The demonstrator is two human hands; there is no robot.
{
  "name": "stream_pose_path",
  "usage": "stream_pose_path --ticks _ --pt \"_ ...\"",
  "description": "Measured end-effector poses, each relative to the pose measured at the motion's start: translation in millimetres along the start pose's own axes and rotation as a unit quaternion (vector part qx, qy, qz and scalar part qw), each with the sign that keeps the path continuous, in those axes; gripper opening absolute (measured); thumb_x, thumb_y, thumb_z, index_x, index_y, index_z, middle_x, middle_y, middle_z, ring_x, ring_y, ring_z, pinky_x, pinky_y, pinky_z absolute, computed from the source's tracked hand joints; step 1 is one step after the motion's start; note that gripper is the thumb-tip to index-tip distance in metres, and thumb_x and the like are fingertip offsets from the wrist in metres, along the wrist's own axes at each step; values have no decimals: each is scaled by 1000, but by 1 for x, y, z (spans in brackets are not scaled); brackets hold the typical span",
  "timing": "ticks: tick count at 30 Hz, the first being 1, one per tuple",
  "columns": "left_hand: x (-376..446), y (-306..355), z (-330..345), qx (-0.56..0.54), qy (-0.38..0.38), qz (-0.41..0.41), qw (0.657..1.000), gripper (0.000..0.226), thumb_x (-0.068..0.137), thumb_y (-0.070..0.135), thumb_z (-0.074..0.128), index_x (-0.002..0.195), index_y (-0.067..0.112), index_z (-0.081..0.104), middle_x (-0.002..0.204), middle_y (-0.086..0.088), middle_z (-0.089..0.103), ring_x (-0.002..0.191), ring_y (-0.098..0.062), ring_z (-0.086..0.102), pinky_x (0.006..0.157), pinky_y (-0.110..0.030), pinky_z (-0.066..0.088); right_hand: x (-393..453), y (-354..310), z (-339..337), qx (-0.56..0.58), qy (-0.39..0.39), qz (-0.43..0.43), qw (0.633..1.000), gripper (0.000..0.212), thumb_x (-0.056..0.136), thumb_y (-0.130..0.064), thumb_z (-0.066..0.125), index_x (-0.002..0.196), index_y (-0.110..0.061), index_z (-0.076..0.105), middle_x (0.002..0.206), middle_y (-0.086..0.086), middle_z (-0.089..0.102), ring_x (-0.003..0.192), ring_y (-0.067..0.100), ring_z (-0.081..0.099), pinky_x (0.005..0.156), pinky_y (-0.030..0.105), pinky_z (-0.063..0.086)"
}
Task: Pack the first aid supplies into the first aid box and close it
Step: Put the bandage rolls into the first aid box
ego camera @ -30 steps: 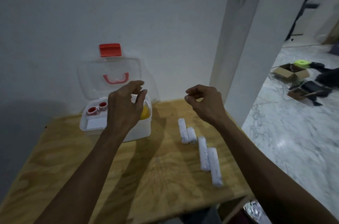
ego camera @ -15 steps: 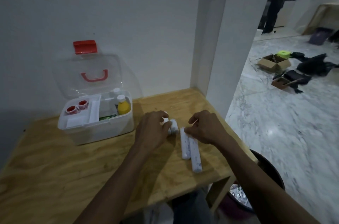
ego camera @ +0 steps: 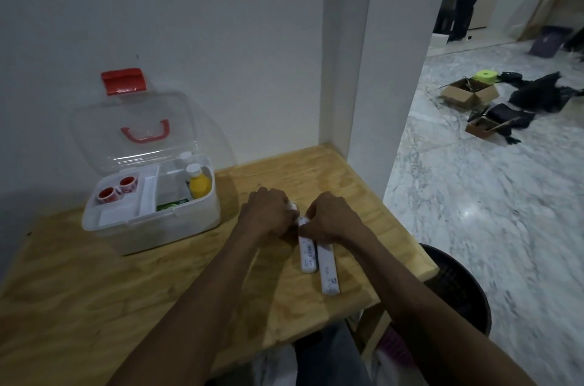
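The white first aid box [ego camera: 164,229] stands open at the table's back left, its clear lid [ego camera: 104,129] with a red handle leaning on the wall. Inside it are two red tape rolls [ego camera: 116,190], a yellow bottle [ego camera: 199,184] and a white-capped bottle. Right of the box, my left hand [ego camera: 264,215] is closed over two short white bandage rolls [ego camera: 293,206], mostly hidden. My right hand [ego camera: 332,218] grips the far ends of two long white bandage rolls [ego camera: 316,256] lying side by side on the wood.
The wooden table [ego camera: 94,284] ends close behind the long rolls at its right edge. A white pillar [ego camera: 363,69] rises at the back right corner. A black bin [ego camera: 458,287] stands below the right edge. Cardboard boxes [ego camera: 467,94] and dark cloth lie on the marble floor.
Both hands came down from in front of the box onto the bandage rolls and closed on them. The view turned right, so the box now sits further left.
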State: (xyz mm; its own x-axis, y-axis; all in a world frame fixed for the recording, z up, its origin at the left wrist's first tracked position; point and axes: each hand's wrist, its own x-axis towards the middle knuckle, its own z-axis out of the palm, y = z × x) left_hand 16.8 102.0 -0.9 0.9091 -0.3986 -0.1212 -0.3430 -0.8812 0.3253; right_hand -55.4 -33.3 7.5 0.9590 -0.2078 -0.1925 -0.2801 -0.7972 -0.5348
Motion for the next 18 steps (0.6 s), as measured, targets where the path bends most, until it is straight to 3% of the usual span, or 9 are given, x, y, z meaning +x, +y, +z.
stream_pose_path --ticks 6,9,14,16,18 --pt "-4 -2 2 -35 27 29 999 29 87 35 64 114 25 64 117 -8 56 108 -31 53 84 -46 51 0 4 5 77 21 -9 997 25 74 -31 74 87 -10 77 83 6 74 74 17 69 71 39 60" --pt "-9 -2 4 -62 59 50 995 19 91 27 59 106 24 69 113 -4 64 107 -27 57 82 -47 53 0 3 6 97 34 -13 995 30 71 -31 76 96 -13 76 88 4 73 76 15 68 70 36 59" --pt "-16 -7 1 -24 69 60 996 30 91 30 57 119 21 67 117 -1 66 110 -28 56 85 -46 51 2 3 6 103 47 -14 993 32 75 -24 74 102 -7 72 94 8 72 82 18 68 74 38 59" --pt "-17 -10 -1 -7 76 48 996 31 88 36 60 112 19 71 107 -5 69 102 -29 61 81 -47 53 3 4 6 94 64 -16 993 36 76 -25 74 106 -6 69 103 8 69 91 20 66 78 36 56" --pt "-18 -12 -2 11 68 29 997 32 86 45 61 91 18 76 89 -5 71 89 -29 63 74 -45 55 6 5 9 81 81 -14 993 39 75 -30 73 103 -4 70 102 9 69 91 22 65 78 36 55"
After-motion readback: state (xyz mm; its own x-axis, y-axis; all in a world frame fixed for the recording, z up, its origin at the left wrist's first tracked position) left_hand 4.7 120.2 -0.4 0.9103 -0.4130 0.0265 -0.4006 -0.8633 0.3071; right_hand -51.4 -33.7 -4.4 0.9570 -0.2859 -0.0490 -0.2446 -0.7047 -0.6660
